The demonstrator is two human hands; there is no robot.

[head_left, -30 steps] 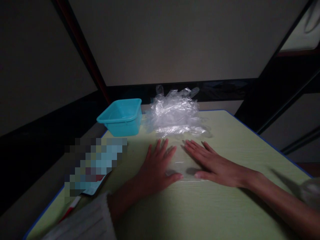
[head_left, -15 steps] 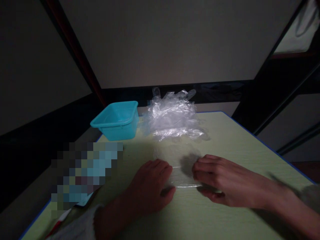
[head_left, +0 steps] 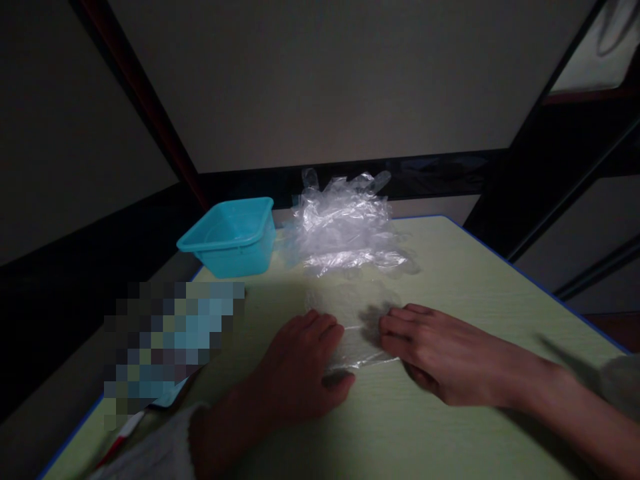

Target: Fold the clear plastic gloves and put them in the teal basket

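Under your left hand (head_left: 300, 370) and right hand (head_left: 440, 353) lies a flat glove (head_left: 350, 320) of thin clear plastic film, nearly invisible, with faint glossy creases where it catches light. Toward the table's far edge, the pile of gloves (head_left: 345, 223) is the same film, crumpled, shiny, whitish where the layers overlap. Beside it at the far left corner, the teal bin (head_left: 227, 237) is hard moulded plastic, smooth with a soft sheen. The table (head_left: 475, 280) looks like pale green laminate with a fine printed wood grain, matt, rimmed in smooth blue edging. Your left sleeve (head_left: 155, 453) is pale knitted cloth, ribbed and fuzzy.
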